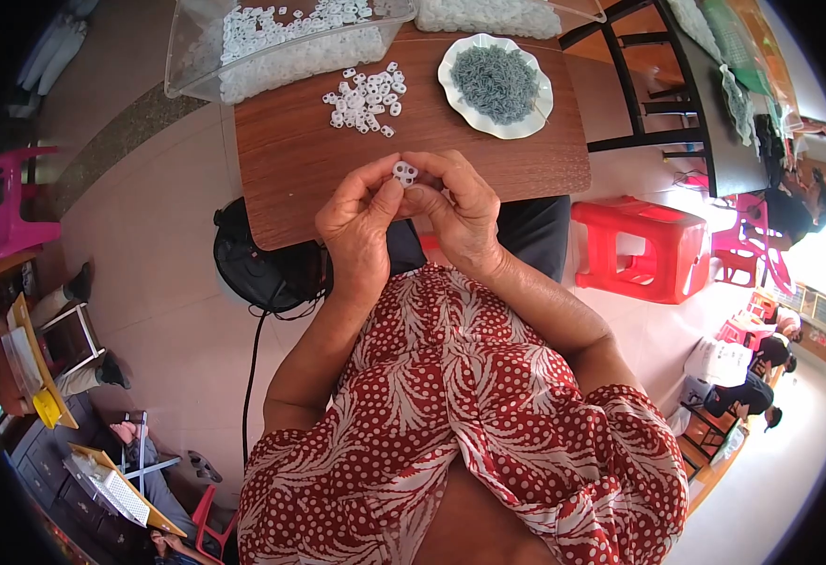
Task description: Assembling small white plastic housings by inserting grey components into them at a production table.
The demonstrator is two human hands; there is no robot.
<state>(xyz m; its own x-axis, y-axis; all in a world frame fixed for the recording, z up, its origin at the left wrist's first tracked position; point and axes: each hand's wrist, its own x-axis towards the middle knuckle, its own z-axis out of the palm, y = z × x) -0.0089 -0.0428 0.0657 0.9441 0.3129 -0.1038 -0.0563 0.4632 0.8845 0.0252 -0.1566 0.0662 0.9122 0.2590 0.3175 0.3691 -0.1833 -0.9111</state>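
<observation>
My left hand (356,212) and my right hand (462,202) meet over the near edge of the brown wooden table (290,179). Between their thumbs and forefingers they pinch a small white plastic piece with round dark holes (405,173). It could be two pieces together; the fingers cover part of it. Just beyond the hands lies a loose pile of similar white two-holed plastic pieces (366,102). To its right, a white scalloped plate (450,102) holds a heap of tiny grey-blue parts (496,83), too small to make out singly.
A clear plastic tub (194,80) full of white pieces stands at the table's far left, with another clear container (488,17) beside it. A red stool (643,250) is on the floor at right. A black bag (257,259) sits below the table's left corner. Other people work farther off.
</observation>
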